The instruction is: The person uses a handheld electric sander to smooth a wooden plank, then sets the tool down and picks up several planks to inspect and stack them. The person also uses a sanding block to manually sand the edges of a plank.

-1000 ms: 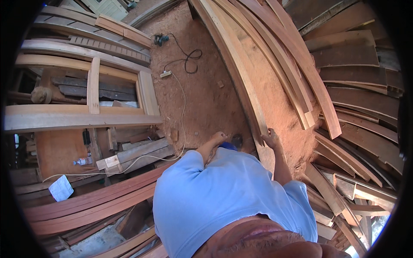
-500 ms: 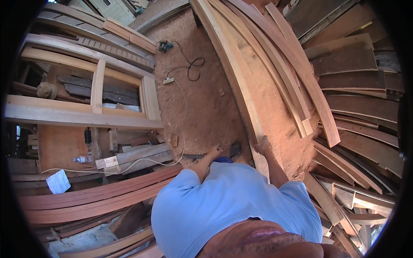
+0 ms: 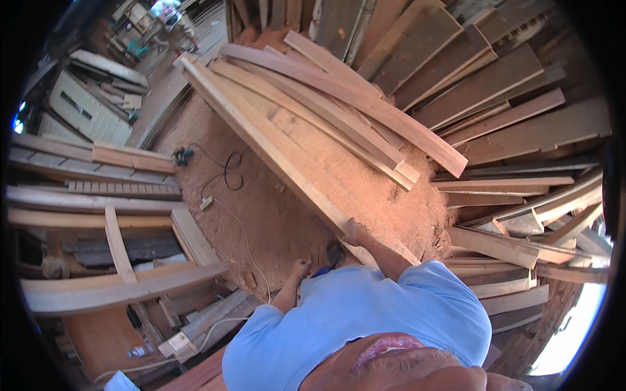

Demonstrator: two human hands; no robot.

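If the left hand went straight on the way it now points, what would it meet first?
Probably the side of the long pale board, though the depth between it and the left hand is unclear.

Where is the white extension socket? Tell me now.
In the head view, the white extension socket lies left of centre on the reddish floor, just below the looped black cable, between the wooden frame and the long plank.

The shirt [image 3: 365,309] is plain light blue, the long board [image 3: 270,148] pale tan, the ground [image 3: 287,225] reddish brown.
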